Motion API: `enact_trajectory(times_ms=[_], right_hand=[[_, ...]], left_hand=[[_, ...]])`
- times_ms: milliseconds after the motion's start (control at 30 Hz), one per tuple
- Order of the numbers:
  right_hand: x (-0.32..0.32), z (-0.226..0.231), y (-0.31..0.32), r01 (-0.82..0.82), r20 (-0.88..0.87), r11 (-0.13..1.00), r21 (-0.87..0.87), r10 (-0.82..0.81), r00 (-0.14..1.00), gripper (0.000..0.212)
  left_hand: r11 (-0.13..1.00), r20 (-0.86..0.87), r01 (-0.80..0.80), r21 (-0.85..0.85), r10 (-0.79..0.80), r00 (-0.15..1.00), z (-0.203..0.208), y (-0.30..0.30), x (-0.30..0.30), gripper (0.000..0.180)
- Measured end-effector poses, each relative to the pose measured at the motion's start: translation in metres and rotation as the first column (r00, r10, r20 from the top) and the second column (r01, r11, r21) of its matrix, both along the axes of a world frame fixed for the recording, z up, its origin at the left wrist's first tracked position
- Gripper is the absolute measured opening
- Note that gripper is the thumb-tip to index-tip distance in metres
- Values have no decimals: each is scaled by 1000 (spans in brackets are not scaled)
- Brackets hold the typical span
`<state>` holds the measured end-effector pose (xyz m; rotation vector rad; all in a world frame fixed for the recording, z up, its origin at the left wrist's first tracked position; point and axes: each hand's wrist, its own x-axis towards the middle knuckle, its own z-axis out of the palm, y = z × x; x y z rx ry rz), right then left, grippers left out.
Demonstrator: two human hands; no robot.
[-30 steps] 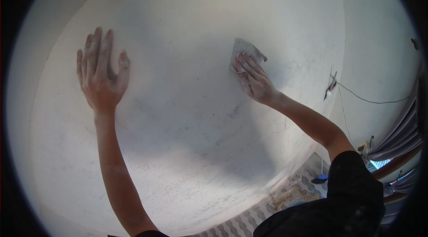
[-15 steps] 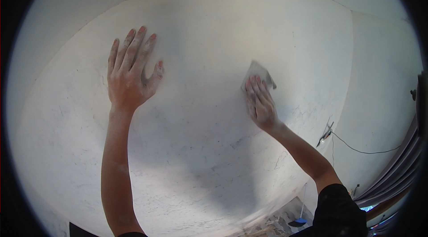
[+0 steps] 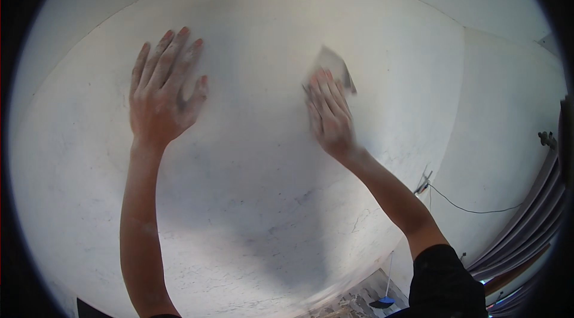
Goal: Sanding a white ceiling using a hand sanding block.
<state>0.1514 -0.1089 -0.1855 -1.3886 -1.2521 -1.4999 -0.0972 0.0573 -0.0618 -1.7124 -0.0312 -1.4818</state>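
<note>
My left hand (image 3: 160,103) lies flat against the pale wall (image 3: 257,162), its fingers spread and coated with white dust. It holds nothing. To its right, my right hand (image 3: 330,118) presses a thin grey sheet that looks like sandpaper (image 3: 336,66) onto the same wall. Its dusty fingers lie stretched together over the sheet's lower part. One pointed corner of the sheet sticks out above the fingertips, and a darker edge shows at its right. The palm hides the rest, so whether the thumb clasps the sheet cannot be seen.
Fine dark marks streak the lower wall. At the right, a thin cable (image 3: 472,210) hangs from a small fixture (image 3: 423,185), near gathered grey curtains (image 3: 514,240). Below stands a blue-and-black broom (image 3: 381,302) on a patterned floor (image 3: 359,303).
My right hand has slid the grey sheet upward and a little left over the wall. My left hand stays flat on the wall, while the whole view has shifted slightly.
</note>
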Motion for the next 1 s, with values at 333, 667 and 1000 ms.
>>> enact_trajectory(times_ms=[333,667,1000], right_hand=[[-17,-24,3,-61,-20,995,-84,60,998,44],[-17,35,20,-147,59,982,116,141,988,43],[-20,53,24,-148,86,983,110,139,986,43]], left_hand=[[999,11,32,-26,-32,999,-1,2,-7,44],[999,13,36,-5,-36,999,-1,-1,-2,43],[998,13,55,6,-55,998,2,-2,-1,43]])
